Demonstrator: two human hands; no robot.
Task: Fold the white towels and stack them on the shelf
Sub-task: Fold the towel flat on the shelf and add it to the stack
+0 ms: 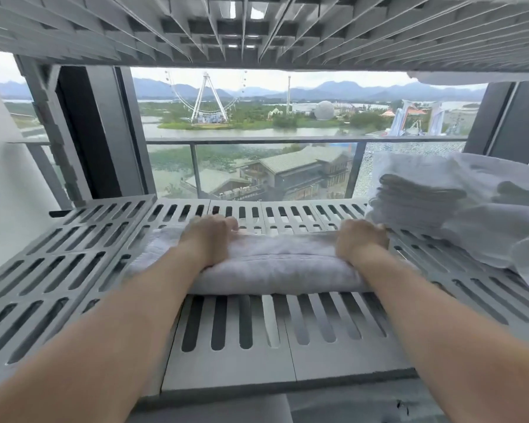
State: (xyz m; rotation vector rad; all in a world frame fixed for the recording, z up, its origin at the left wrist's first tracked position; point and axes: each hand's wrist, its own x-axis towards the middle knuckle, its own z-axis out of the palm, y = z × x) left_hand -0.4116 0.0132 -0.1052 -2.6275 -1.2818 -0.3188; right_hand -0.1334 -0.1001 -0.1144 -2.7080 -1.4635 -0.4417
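Currently, one folded towel (275, 264) lies flat on the slatted shelf (257, 325), centre of view, long side running 9 to 3 o'clock. Both hands rest on it. The left hand (208, 236) sits at the towel's 10 o'clock corner and the right hand (361, 239) at its 2 o'clock corner. Each hand's fingers are curled over the far edge and grip the cloth; the thumbs are not visible. Both forearms lie across the towel's near edge. A stack (416, 203) of folded towels stands on the same shelf at 2 o'clock from the held towel, just beside the right hand; whether they touch cannot be told. A loose heap (501, 215) of white cloth adjoins the stack at 3 o'clock. An upper shelf (257, 25) spans 12 o'clock overhead. Beyond, a railing (257, 140) crosses the window.
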